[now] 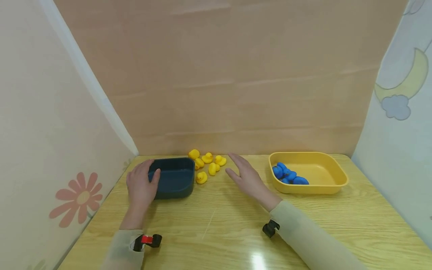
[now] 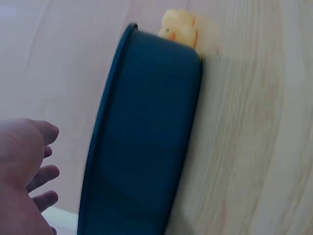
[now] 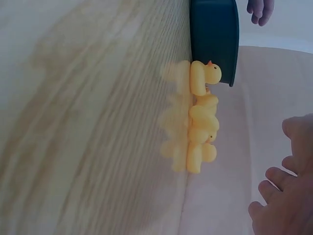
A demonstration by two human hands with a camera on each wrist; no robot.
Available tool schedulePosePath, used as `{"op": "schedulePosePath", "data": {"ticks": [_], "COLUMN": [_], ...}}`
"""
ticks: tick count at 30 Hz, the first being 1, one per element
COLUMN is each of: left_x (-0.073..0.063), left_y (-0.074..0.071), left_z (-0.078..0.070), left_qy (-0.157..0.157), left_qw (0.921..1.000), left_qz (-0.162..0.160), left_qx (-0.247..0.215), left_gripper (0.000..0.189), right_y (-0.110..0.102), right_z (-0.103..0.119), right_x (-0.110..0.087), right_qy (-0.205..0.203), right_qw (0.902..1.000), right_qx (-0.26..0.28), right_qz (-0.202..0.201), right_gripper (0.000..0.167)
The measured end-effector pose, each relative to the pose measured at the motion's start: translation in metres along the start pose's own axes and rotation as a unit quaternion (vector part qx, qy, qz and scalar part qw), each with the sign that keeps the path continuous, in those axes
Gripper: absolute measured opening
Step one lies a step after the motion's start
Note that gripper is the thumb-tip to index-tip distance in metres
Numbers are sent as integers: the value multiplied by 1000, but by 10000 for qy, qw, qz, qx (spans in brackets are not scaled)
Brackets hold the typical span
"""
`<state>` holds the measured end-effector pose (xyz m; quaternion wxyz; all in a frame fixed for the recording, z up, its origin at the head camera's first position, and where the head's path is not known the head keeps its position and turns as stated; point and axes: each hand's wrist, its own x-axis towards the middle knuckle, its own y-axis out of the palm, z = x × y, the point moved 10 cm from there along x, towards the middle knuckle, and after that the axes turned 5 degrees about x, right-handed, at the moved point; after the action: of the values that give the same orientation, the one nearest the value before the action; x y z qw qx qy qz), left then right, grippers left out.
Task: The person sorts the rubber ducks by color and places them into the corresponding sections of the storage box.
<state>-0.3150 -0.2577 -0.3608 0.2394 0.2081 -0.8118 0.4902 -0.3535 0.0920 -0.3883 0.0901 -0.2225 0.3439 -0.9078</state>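
My left hand [image 1: 141,186] is over the left end of a dark blue bin [image 1: 180,193]. In the left wrist view its loosely spread fingers [image 2: 45,175] show beside and above the bin's rim, with nothing in them. Several yellow rubber ducks [image 1: 201,177] stand loose on the table just right of that bin, one group close by its corner. To the right of the ducks hovers my right hand [image 1: 248,179], thumb and fingers apart and holding nothing. In the right wrist view the ducks [image 3: 204,117] line up between this hand and the dark bin [image 3: 215,44].
A yellow bin [image 1: 320,188] stands at the right of the wooden table [image 1: 209,225], with several rounded blue toys [image 1: 289,174] gathered at its left side. Brown paper [image 1: 222,82] covers the wall behind, and pale walls [image 1: 398,150] flank both sides.
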Motion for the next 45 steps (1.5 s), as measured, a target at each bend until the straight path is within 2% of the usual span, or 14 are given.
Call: {"op": "schedulePosePath", "data": {"ticks": [8, 12, 18, 22, 25, 27, 29, 32, 37, 41, 45], "left_x": [1, -1, -6, -10, -14, -17, -21, -27, -30, -35, -36], "left_y": [-7, -7, -14, -12, -6, -1, 7, 15, 22, 28, 33], "left_z": [25, 39, 57, 72, 88, 99, 110, 120, 127, 129, 131], "left_qy": [-101, -250, -402, -618, -1038, -1402, -1769, -2110, -2320, -2513, -2626], "left_qw": [9993, 9989, 9971, 9960, 9928, 9874, 9783, 9638, 9445, 9304, 9204], "left_qz": [-371, -405, -643, -596, -334, -40, 285, 571, 607, 604, 589], "left_qx": [20, 21, -94, -235, -488, -736, -1042, -1529, -2245, -2598, -2837], "left_gripper": [41, 41, 40, 41, 45, 50, 56, 65, 69, 69, 67], "right_y": [17, 24, 37, 45, 52, 57, 63, 69, 79, 86, 89], "right_z": [2, 6, 14, 14, 12, 11, 11, 11, 10, 9, 9], "right_x": [21, 35, 55, 63, 66, 65, 63, 60, 56, 54, 53], "right_qy": [-146, -312, -614, -644, -614, -565, -519, -481, -485, -406, -315], "right_qw": [9994, 9988, 9967, 9962, 9959, 9957, 9952, 9947, 9936, 9925, 9918], "right_qx": [107, -72, -224, -221, -171, -140, -103, -69, 34, 79, 188], "right_qz": [296, 362, 490, 543, 637, 726, 819, 910, 1023, 1150, 1225], "right_gripper": [70, 68, 65, 65, 66, 66, 66, 68, 71, 72, 69]}}
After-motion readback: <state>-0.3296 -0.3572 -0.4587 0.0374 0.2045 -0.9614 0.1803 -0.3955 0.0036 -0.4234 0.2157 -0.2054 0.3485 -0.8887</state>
